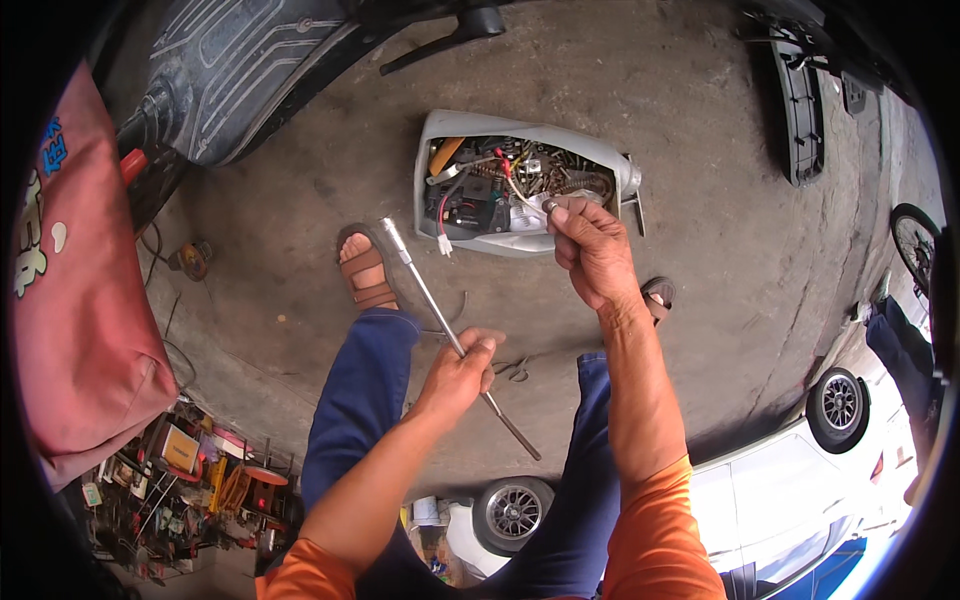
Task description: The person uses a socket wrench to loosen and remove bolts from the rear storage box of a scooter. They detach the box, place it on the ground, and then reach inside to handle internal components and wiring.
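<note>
My left hand (464, 368) grips a long metal bar (435, 300) with a socket-like sleeve at its upper end, held slanting over the floor. My right hand (590, 245) is closed in a pinch on a small silvery piece (553, 206), just in front of a grey plastic housing (480, 123). That housing lies on the concrete and holds jumbled bolts, metal parts, red and pale wires and an orange-handled item (446, 152). A white connector (444, 243) on wires hangs over its near side. Scissors (518, 369) lie on the floor below my hands.
A red fabric cover (100, 340) and a dark scooter floorboard (225, 75) stand at left, with cluttered tools (180, 480) below. My sandalled feet (365, 270) flank the work spot. Black panels (800, 110) lie upper right; a white car (740, 500) and bicycle wheel (912, 245) are at right.
</note>
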The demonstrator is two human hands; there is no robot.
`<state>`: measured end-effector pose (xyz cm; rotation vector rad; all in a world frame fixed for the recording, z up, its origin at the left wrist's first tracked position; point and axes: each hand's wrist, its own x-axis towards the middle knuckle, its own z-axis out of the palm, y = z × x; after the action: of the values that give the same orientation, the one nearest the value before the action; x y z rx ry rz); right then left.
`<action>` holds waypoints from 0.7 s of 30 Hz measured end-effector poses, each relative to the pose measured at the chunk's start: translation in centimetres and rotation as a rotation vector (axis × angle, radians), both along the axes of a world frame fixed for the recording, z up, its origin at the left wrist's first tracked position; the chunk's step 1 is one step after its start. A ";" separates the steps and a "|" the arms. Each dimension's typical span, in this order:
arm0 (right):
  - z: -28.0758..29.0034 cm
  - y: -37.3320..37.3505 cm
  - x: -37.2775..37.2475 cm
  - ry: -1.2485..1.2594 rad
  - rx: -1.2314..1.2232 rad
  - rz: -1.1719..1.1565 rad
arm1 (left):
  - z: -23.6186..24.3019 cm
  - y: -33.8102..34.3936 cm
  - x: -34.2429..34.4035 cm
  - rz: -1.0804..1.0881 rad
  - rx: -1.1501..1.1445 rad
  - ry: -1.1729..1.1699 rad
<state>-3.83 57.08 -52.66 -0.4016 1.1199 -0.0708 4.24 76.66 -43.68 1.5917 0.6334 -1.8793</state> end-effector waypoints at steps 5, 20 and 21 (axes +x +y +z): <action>3.5 -1.5 -1.9 -0.064 0.008 -0.047 | 0.0 -0.9 -1.6 -0.063 -0.117 -0.064; 31.2 1.8 -13.4 -0.001 0.032 0.114 | 21.7 -8.2 -4.9 -0.659 -0.854 -0.493; 34.4 1.2 -14.3 -0.017 0.014 0.080 | 23.9 -9.0 -5.4 -0.694 -0.878 -0.471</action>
<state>-18.09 58.30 -18.28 -0.4327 1.0857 0.0041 -1.21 67.68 -19.74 1.5934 -0.9402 -1.6944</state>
